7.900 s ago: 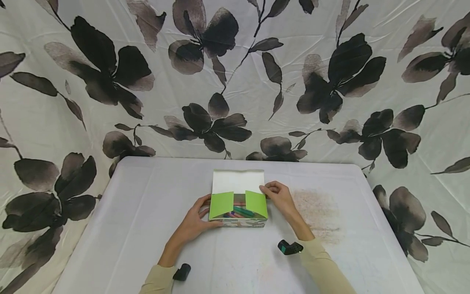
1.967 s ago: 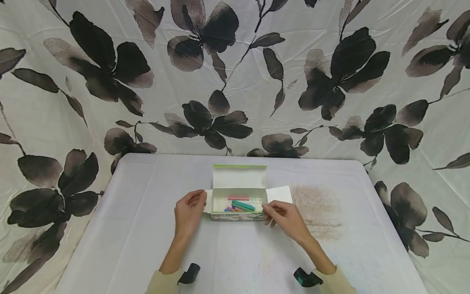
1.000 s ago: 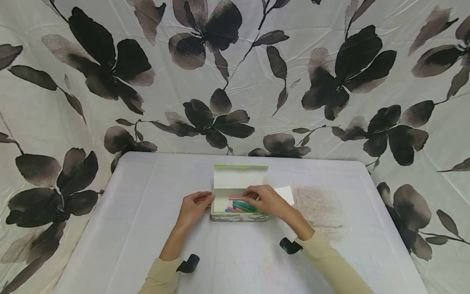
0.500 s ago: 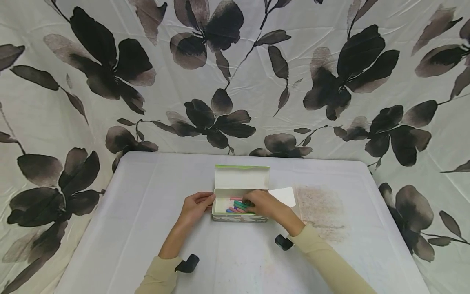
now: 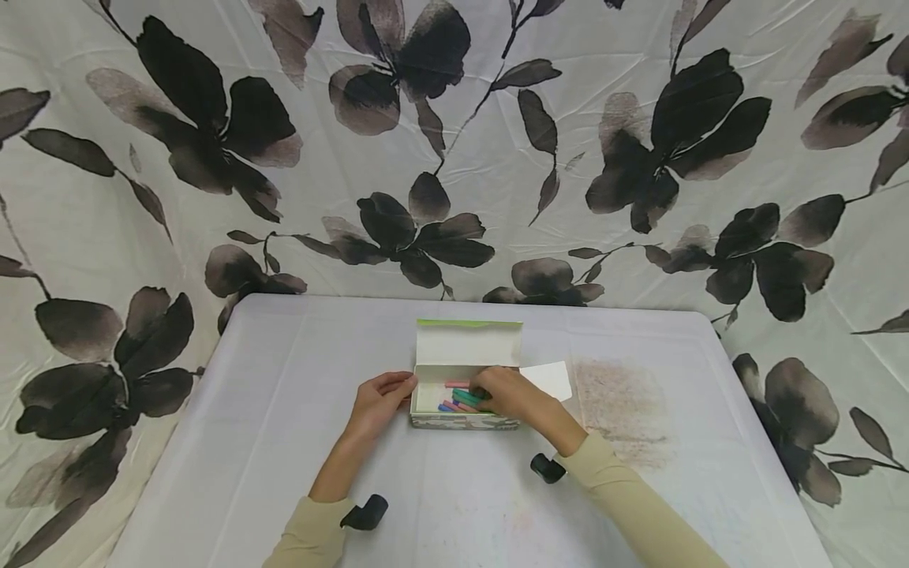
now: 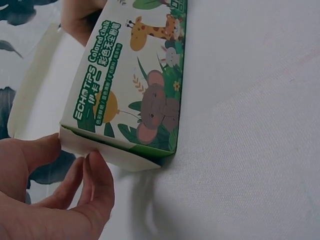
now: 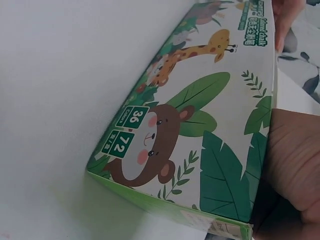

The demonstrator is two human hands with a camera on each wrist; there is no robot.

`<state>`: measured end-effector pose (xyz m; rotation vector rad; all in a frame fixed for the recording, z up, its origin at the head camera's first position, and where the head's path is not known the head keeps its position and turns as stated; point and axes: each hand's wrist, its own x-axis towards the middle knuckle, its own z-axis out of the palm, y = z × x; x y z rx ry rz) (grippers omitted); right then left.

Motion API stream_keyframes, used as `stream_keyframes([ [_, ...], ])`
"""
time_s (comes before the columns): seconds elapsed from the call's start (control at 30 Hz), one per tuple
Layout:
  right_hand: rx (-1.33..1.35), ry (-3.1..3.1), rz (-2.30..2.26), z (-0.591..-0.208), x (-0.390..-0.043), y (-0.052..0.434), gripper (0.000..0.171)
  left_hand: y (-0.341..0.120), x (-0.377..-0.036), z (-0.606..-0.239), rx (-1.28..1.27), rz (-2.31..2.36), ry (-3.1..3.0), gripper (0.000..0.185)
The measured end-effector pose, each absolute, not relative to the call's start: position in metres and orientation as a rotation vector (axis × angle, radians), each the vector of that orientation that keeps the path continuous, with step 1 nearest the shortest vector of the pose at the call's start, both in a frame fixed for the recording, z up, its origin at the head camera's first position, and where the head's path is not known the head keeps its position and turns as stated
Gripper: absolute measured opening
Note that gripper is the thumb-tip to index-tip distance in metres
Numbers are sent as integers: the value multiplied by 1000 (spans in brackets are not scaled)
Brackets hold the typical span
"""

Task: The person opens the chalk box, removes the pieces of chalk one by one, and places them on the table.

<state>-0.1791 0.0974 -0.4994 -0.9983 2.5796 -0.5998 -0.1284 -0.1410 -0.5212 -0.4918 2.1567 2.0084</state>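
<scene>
1. Chalk box (image 5: pixel 465 394): an open cardboard carton lying near the middle of the white table (image 5: pixel 248 410), its lid flap upright at the far side and a side flap (image 5: pixel 548 379) spread flat to the right. The wrist views show animal print and the words "Colored Chalk" on its front wall.
2. Chalk sticks (image 5: pixel 458 398): pink, green and blue pieces lying lengthwise inside the box.
3. Right hand (image 5: pixel 506 394): reaches over the right half of the box, fingers curled down onto the green sticks; whether they actually pinch one cannot be told, since the hand covers its own fingertips.
4. Left hand (image 5: pixel 378 402): rests against the left end of the box, thumb and relaxed fingers touching the small end flap (image 6: pixel 107 155), steadying it without clasping.
5. Smudge (image 5: pixel 625 410): a brownish patch of chalk dust on the table, right of the box.
6. Backdrop (image 5: pixel 454 158): a pale cloth printed with dark flowers.
</scene>
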Motion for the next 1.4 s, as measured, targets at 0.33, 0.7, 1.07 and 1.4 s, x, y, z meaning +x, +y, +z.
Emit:
stream_keyframes([
  [0.33,-1022,2569,-684,-501,-179,103,16,-138,-128,-521,-510,2026,2162,33],
  [0.7,-1070,2436,-988,-490,-185,123,15,-138,-127,-521,-491,2004,2193,34],
  [1.07,-744,2385,-1350,-470,-189,150,24,-139,-126,-518,-467,2000,2206,34],
  [1.4,-500,2241,-1594,-460,-194,176,34,-139,-126,-520,-462,1996,2204,34],
])
